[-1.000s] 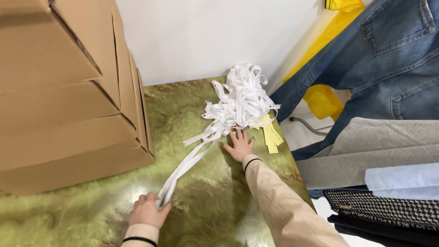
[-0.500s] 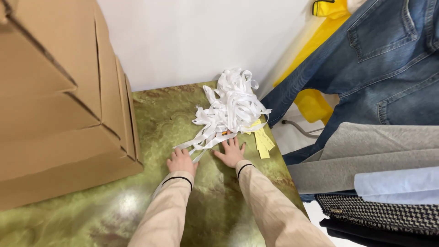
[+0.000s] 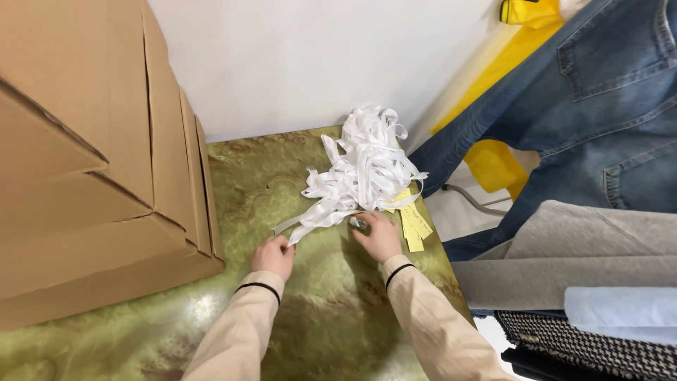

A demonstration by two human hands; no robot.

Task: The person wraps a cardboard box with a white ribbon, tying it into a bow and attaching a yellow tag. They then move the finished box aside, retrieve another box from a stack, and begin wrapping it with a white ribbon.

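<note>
- Both hands have closed in on the near edge of the white ribbon pile (image 3: 363, 169) since the earlier frames, when the left one was far down the table holding a long strand stretched out.
- The left hand (image 3: 273, 255) now rests on the green marbled table (image 3: 317, 317) just below the loose ends of the ribbon, fingers curled narrow and pinching the tip of a strand that runs up and right into the heap.
- The right hand (image 3: 379, 236) lies beside it at the pile's lower edge, fingers bent over the ribbon; a small shiny object shows at its fingertips, too small to identify.
- The ribbon is a tangled white heap at the far right of the table, against the white wall (image 3: 317, 63).
- Yellow paper tags (image 3: 415, 226) lie just right of the right hand, partly under the ribbon.
- A stack of large cardboard boxes (image 3: 92, 176) fills the left side of the table, well apart from the hands.
- Denim jeans (image 3: 599, 127) hang at the right, with a grey garment (image 3: 578, 254) and a checked fabric (image 3: 599, 346) below them.
- Both sleeves are beige with dark bands at the wrists.
</note>
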